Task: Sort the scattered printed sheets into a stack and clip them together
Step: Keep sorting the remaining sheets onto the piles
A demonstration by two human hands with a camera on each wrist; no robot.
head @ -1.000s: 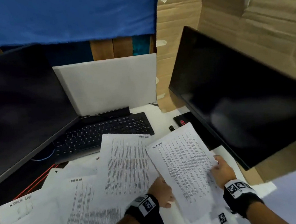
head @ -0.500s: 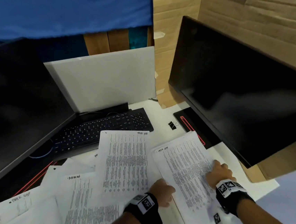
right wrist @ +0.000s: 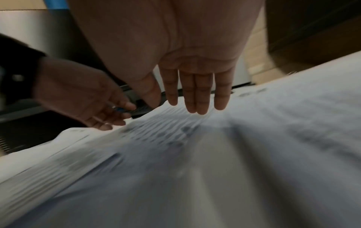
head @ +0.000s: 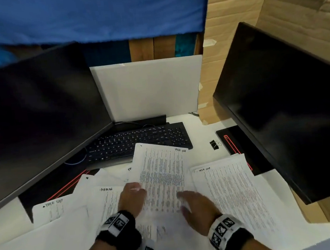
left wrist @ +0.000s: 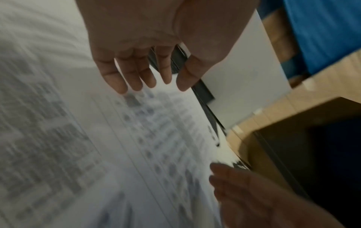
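Observation:
Printed sheets lie scattered over the white desk (head: 201, 133). One sheet (head: 229, 195) lies flat at the right, by the right monitor's foot. A middle sheet (head: 163, 175) overlaps the keyboard's front edge. My left hand (head: 131, 196) is at that sheet's left edge, fingers straight and spread (left wrist: 144, 83) just over the print. My right hand (head: 196, 204) hovers flat over the same sheet's lower part, fingers straight and together (right wrist: 195, 104). Neither hand holds anything. A black binder clip (head: 215, 145) lies on the desk beyond the right sheet.
A black keyboard (head: 137, 141) sits behind the papers. Dark monitors stand at the left (head: 34, 121) and right (head: 283, 103), with a white board (head: 150, 88) between them. More sheets (head: 53, 210) spread to the left. Cardboard (head: 229, 7) rises at the back right.
My right hand let go of the sheet it held, which now lies flat at the right. That hand swung left over the middle sheet. My left hand moved forward to the middle sheet's left edge.

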